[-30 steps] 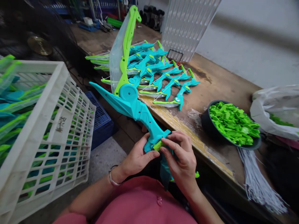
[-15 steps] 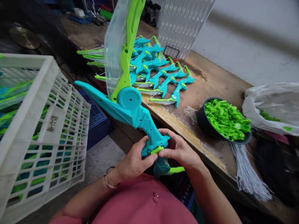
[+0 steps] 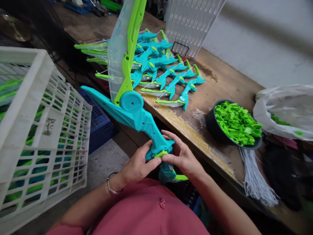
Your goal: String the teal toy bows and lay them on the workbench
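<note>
Between both hands I hold a large toy bow (image 3: 156, 132) with a turquoise body, a round hub and a lime-green limb backed by clear plastic. My left hand (image 3: 138, 163) wraps the middle of the bow from the left, its thumb against a small green plastic piece (image 3: 161, 153). From the other side my right hand (image 3: 182, 156) grips the same section, thumb pressed on the green piece and fingers behind the body. The bow slants, its long upper limb rising away from me and its lower end near my shirt.
Several strung toy bows (image 3: 168, 71) lie on the wooden table (image 3: 215, 88). A dark bowl of green pieces (image 3: 237, 124), a white plastic bag (image 3: 281, 111) and hanging white strings (image 3: 256, 179) are to the right. At left stand a white crate (image 3: 46, 137) holding bows and a blue crate (image 3: 97, 120).
The view has shifted a little, and the bow and both hands sit slightly further left in it. Both thumbs stay at the green piece, and the grip looks the same.
</note>
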Available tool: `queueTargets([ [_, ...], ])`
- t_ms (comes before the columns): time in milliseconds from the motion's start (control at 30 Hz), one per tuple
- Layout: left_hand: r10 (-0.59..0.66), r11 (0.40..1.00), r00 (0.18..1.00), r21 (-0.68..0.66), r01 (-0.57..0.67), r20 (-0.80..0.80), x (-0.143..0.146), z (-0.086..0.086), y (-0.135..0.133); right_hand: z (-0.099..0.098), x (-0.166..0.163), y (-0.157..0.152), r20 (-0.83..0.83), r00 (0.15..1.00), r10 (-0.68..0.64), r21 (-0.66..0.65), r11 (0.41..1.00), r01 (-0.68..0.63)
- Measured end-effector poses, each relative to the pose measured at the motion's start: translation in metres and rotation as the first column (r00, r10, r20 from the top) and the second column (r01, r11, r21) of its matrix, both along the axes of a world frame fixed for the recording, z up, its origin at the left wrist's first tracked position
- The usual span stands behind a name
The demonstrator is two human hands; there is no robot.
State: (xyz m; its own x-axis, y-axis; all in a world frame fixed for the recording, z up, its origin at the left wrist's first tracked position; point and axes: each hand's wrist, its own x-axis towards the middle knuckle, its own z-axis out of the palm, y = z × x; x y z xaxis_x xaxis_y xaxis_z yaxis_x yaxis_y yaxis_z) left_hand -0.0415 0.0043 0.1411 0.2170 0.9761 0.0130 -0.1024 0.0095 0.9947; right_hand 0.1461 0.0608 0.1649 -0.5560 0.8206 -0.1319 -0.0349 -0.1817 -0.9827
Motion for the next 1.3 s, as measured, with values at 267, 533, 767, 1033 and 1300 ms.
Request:
queueTargets([
  [267,0.009,1.000,0.999,-0.010,-0.008,0.052,0.000,-0.003,0.005,-0.023,-0.005,-0.021,0.048,0.969,-0.241,0.583,0.794,0.169],
  [533,0.006,0.999,1.000,-0.041,-0.005,0.009,0.003,-0.002,0.005,-0.021,0.000,-0.018,0.106,0.956,-0.273,0.675,0.726,0.132],
  [767,0.036,0.996,0.998,-0.078,-0.040,-0.061,0.007,-0.003,0.006,-0.013,0.000,-0.016,0.162,0.960,-0.229,0.490,0.863,0.123],
  [1033,0.073,0.996,0.995,-0.042,-0.076,-0.063,0.009,-0.003,0.004,-0.003,0.008,0.012,0.223,0.974,0.026,-0.084,0.996,-0.007],
  [1300,0.137,0.989,0.983,0.073,-0.129,-0.121,0.014,-0.010,0.006,-0.006,0.005,0.010,0.235,0.971,-0.037,-0.046,0.998,0.049],
])
